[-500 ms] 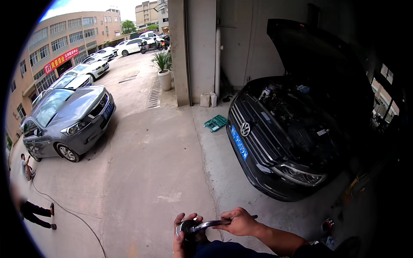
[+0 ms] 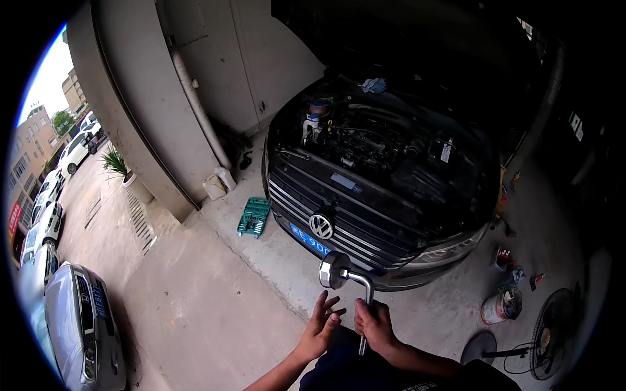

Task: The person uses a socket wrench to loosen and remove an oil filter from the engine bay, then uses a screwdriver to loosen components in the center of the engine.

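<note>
My right hand (image 2: 378,328) is closed around the shaft of an L-shaped metal wrench (image 2: 367,291), held upright in front of me. At its upper bent end sits a round, cup-like metal head (image 2: 334,270), which looks like an oil filter cap. Just below that head, my left hand (image 2: 319,329) is apart from the tool, fingers spread and holding nothing. Beyond the tool stands a dark car (image 2: 391,238) with its hood raised. Its engine bay (image 2: 372,143) is exposed, and a blue cloth (image 2: 373,85) lies near the back of it.
A green tool case (image 2: 253,217) lies opened on the floor by the car's front corner. Pale jugs (image 2: 218,184) stand by the pillar (image 2: 134,111). To my right are a bucket (image 2: 501,306) and a fan (image 2: 551,333). A grey car (image 2: 81,329) is parked outside at left.
My view has turned right toward the dark car. The wrench has swung from lying sideways to upright, and my left hand has let go of its round head.
</note>
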`<state>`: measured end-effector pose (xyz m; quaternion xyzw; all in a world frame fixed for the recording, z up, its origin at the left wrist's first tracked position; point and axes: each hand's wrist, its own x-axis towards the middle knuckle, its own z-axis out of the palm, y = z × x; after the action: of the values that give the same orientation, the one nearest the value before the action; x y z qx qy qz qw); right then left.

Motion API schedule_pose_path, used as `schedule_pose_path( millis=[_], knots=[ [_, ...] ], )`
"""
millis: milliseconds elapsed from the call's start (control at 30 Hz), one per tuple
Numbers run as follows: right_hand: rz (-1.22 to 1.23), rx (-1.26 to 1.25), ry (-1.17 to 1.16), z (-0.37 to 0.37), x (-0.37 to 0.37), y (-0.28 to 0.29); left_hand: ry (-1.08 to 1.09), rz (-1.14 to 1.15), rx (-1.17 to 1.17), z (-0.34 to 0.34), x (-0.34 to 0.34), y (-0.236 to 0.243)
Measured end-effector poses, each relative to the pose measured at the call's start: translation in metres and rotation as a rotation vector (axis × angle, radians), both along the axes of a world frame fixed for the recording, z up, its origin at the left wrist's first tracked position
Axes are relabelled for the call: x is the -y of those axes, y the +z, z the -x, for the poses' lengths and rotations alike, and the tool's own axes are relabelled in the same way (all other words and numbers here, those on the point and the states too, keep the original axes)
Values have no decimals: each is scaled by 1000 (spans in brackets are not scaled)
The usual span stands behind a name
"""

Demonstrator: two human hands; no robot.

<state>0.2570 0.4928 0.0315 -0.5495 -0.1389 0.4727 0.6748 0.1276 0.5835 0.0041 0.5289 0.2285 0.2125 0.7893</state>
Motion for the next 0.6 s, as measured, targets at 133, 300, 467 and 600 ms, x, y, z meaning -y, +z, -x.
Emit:
schedule_pose_path(
  millis=[133,300,467,600],
  knots=[
    [-36,-137,-125,-31,-149,-7,-192,-124,-123,-17,-97,-15],
    [-51,-291,-138,-59,-319,-3,0,-333,-326,-48,-236,3],
    [-101,-39,-112,-99,-457,-34,43,-545,-464,-91,-389,-11],
    [1,159,-168,-165,-539,-76,-109,-623,-446,-141,-523,-41]
  ],
)
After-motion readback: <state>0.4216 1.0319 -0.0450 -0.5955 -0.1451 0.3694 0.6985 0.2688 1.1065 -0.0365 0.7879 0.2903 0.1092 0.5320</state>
